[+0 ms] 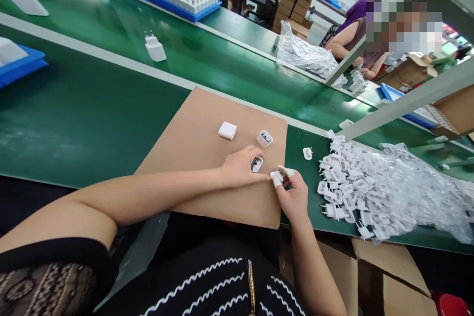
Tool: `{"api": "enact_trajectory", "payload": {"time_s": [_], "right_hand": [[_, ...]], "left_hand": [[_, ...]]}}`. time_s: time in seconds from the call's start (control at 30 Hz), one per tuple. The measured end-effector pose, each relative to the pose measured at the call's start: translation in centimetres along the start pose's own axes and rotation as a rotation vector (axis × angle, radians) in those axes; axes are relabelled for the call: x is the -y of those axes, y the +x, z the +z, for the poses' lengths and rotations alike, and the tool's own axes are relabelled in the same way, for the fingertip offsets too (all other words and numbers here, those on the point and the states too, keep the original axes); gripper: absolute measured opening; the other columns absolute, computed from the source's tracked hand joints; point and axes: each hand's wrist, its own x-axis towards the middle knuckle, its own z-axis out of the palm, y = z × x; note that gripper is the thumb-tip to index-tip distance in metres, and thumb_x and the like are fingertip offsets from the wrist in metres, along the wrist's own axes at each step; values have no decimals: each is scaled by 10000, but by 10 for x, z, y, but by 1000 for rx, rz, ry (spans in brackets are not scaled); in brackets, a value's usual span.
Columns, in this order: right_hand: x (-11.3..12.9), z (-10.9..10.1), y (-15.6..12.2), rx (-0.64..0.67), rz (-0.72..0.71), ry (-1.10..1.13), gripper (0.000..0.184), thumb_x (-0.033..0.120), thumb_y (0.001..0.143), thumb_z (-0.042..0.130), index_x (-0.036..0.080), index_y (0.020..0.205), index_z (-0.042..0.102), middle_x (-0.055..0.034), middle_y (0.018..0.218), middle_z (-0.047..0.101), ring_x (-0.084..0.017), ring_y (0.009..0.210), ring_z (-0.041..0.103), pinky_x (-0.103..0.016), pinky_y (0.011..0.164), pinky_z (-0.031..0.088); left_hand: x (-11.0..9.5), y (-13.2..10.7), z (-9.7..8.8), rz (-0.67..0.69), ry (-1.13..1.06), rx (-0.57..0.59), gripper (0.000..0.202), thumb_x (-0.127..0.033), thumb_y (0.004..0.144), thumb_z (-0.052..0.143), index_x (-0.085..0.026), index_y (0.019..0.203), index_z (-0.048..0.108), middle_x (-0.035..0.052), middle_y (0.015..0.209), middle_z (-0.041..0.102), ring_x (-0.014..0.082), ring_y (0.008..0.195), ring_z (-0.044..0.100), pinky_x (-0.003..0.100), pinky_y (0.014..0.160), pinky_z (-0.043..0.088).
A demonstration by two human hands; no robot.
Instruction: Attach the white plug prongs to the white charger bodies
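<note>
My left hand [240, 168] is closed around a white charger housing [256, 164], whose open end shows a circuit board inside. Its thumb reaches toward my right hand [295, 196], which wears white finger covers on thumb and forefinger. Those fingertips pinch a small white plug cap [280, 175], partly hidden by the covers. Just beyond my left hand, a second open charger housing [264, 138] stands on the cardboard sheet [185, 143]. Farther left on that sheet lies a white charger body [227, 131]. A single loose plug cap [307, 153] rests on the green bench to the right.
A heap of white plug caps [338, 177] spills from a clear plastic bag [425, 197] at right. Beyond a pale rail, a finished-looking charger [155, 48] lies on the green belt [207, 64]. A blue tray [196, 14] stands behind. Across the line sits a co-worker [348, 34].
</note>
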Motion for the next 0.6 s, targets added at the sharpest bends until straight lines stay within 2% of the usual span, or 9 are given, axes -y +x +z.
{"api": "enact_trajectory", "payload": {"time_s": [0.07, 0.13, 0.23, 0.33, 0.4, 0.53, 0.6], "right_hand": [[-3, 0, 0, 72, 26, -4, 315, 409, 906, 682, 227, 1144, 781, -45, 911, 690, -147, 679, 562, -319, 684, 521], [-3, -1, 3, 65, 94, 89, 322, 435, 888, 713, 227, 1123, 780, -61, 981, 728, -163, 752, 622, -329, 739, 545], [1, -2, 10, 18, 233, 356, 381, 469, 820, 794, 227, 1113, 773, -70, 1053, 763, -197, 883, 685, -370, 846, 568], [9, -6, 16, 19, 290, 494, 408, 456, 778, 840, 227, 1109, 777, -65, 1025, 775, -213, 905, 698, -402, 875, 574], [18, -10, 17, 22, 206, 424, 356, 420, 802, 825, 240, 1107, 782, -61, 1038, 770, -215, 917, 696, -405, 880, 573], [41, -17, 16, 31, -88, 57, 254, 330, 889, 727, 277, 1130, 783, -67, 1094, 751, -212, 921, 668, -399, 888, 557], [49, -18, 17, 53, -97, -5, 320, 313, 898, 708, 277, 1213, 747, -76, 1098, 746, -199, 859, 648, -383, 836, 560]], "left_hand": [[5, -1, -8, 73, -121, 125, 575, -387, 692, 834, -249, 1199, 601, 56, 1211, 637, 212, 925, 672, 344, 796, 573], [11, -2, -12, 123, -221, 202, 509, -293, 744, 779, -231, 1216, 599, 53, 1133, 659, 189, 887, 660, 337, 815, 569], [15, -2, -7, 82, -211, 186, 292, -308, 806, 757, -211, 1048, 625, 24, 939, 680, 180, 789, 640, 332, 740, 538], [15, -3, 0, 71, -165, 115, 495, -417, 693, 892, -211, 1066, 639, 39, 1071, 680, 171, 759, 631, 320, 679, 511], [13, -3, 3, 99, -185, 85, 494, -450, 704, 893, -219, 1082, 675, 41, 1121, 672, 167, 787, 640, 308, 691, 506], [14, -5, 4, 165, -216, 84, 231, -391, 886, 739, -225, 1047, 743, 28, 1023, 679, 155, 801, 638, 282, 698, 482], [16, -6, 4, 172, -210, 88, 240, -382, 901, 717, -233, 1085, 754, 29, 1029, 679, 149, 787, 634, 280, 694, 478]]}}
